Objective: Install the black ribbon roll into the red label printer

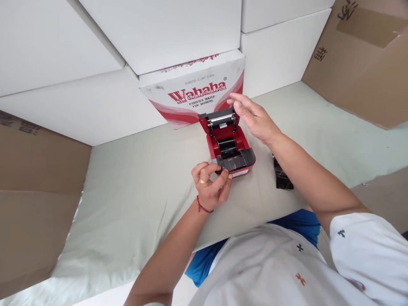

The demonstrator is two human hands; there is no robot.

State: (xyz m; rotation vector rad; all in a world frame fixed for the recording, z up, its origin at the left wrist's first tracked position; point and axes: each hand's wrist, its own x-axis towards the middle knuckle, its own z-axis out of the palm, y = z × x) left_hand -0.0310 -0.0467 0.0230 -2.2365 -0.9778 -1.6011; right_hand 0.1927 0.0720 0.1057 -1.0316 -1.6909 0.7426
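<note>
A red and black device (212, 146) stands on the cloth-covered table with its lid tilted up and back. Inside it lies a black roll (227, 145), and a dark flat part spans its front. My left hand (212, 182), with a ring and a red bracelet, is at the device's front left corner. Its thumb and fingertips are bent close together there; whatever may be between them is too small to make out. My right hand (253, 117) is beside the raised lid at the right, fingers stretched out, holding nothing.
Behind the device stands a Wahaha water carton (194, 91), with white boxes (185, 29) behind it. Brown cardboard boxes are at the left (38, 204) and right (366, 63). A small black packet (283, 177) lies under my right forearm on the pale green cloth (127, 191).
</note>
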